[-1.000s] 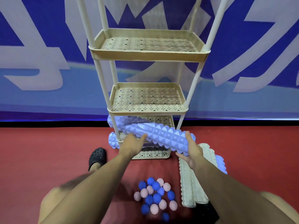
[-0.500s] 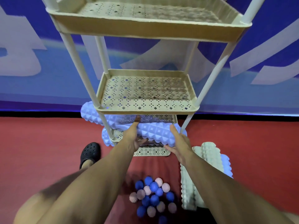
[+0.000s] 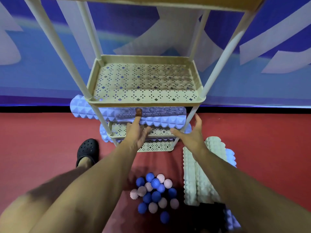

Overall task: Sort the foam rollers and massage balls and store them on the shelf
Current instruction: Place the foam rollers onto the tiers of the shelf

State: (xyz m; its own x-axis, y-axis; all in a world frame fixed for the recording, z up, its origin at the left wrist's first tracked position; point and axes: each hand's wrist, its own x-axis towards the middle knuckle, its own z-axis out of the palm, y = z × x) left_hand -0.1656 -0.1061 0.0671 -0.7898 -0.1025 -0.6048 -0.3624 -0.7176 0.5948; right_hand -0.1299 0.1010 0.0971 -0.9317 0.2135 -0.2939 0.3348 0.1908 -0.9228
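A lavender spiked foam roller (image 3: 161,121) lies across the lower tier of the beige shelf (image 3: 146,102), on top of another lavender roller (image 3: 104,134). My left hand (image 3: 137,133) reaches under the middle tier, its straight index finger touching the upper roller. My right hand (image 3: 191,135) hovers open at the roller's right end, fingers spread, holding nothing. A pile of blue and pink massage balls (image 3: 154,192) lies on the red floor. Pale green rollers (image 3: 200,172) lie to the right, with a lavender one (image 3: 230,157) behind them.
The shelf's middle tier (image 3: 144,79) holds nothing. A foot in a black clog (image 3: 87,152) stands left of the shelf. A blue and white banner covers the wall behind. Another lavender roller end (image 3: 231,219) shows at the bottom right.
Both hands slid the lavender roller into the lower tier and let go of it. My right hand opened and drew back. The camera moved closer to the shelf.
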